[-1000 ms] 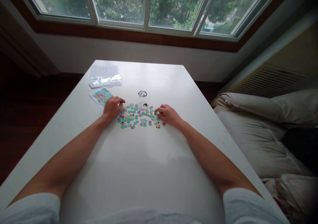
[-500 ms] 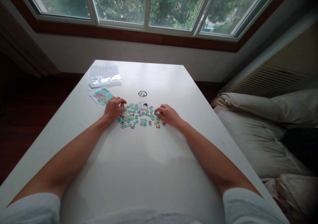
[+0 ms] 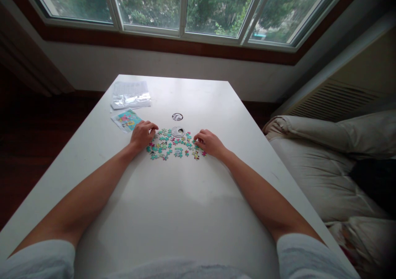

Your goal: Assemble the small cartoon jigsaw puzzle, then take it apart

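Many small jigsaw puzzle pieces [image 3: 161,147], mostly teal with pink and yellow bits, lie spread on the white table [image 3: 179,204]. A small joined block of pieces [image 3: 178,152] sits near the front of the spread. My left hand [image 3: 144,133] rests at the left edge of the pieces, fingers bent and apart, nothing visible in them. At the right edge is my right hand [image 3: 209,143], its fingers loosely curled and apart, tips over or touching pieces. Whether a piece is under those fingertips is hidden.
A colourful picture card [image 3: 126,120] lies left of my left hand, with a clear plastic bag holding paper [image 3: 131,95] behind it. Two round items, a ringed disc [image 3: 178,132] and an oval disc [image 3: 177,117], lie behind the pieces. A beige sofa [image 3: 315,163] stands right of the table.
My right hand has shifted very slightly to the right, its fingers curled a little more. My left hand and the pieces look almost the same.
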Action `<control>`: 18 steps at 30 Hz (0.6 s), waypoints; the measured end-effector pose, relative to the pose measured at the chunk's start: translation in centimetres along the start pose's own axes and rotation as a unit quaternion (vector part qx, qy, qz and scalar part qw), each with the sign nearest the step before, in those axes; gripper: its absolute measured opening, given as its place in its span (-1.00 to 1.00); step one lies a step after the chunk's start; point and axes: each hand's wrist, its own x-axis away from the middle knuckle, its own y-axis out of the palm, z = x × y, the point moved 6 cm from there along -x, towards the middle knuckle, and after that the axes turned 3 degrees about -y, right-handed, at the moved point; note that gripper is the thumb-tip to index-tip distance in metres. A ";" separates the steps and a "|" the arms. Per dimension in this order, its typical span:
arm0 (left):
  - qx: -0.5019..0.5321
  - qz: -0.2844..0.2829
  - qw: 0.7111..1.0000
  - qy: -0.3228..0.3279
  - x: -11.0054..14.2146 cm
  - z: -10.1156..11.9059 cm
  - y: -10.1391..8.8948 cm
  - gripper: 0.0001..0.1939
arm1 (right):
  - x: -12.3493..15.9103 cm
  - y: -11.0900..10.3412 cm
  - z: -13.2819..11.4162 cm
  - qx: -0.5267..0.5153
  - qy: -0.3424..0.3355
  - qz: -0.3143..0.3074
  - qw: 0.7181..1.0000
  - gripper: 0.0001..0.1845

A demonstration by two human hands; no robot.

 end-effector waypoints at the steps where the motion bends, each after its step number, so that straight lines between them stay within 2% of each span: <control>1: 0.000 -0.001 1.000 -0.001 0.0 0.0 0.0 -0.74 | 0.0 0.0 0.0 -0.001 0.002 0.004 1.000 -0.91; 9: -0.001 -0.002 1.000 -0.001 0.1 0.1 0.0 -0.74 | 0.1 -1.1 0.4 0.004 0.018 0.062 0.998 -0.89; 14: 0.000 -0.006 1.000 0.001 0.1 0.0 0.1 -0.74 | 0.7 -2.2 3.4 0.031 0.111 0.128 0.985 -0.87; 18: -0.001 -0.007 1.000 0.005 0.1 0.0 0.1 -0.75 | 1.2 -2.3 5.8 0.044 0.186 0.116 0.975 -0.89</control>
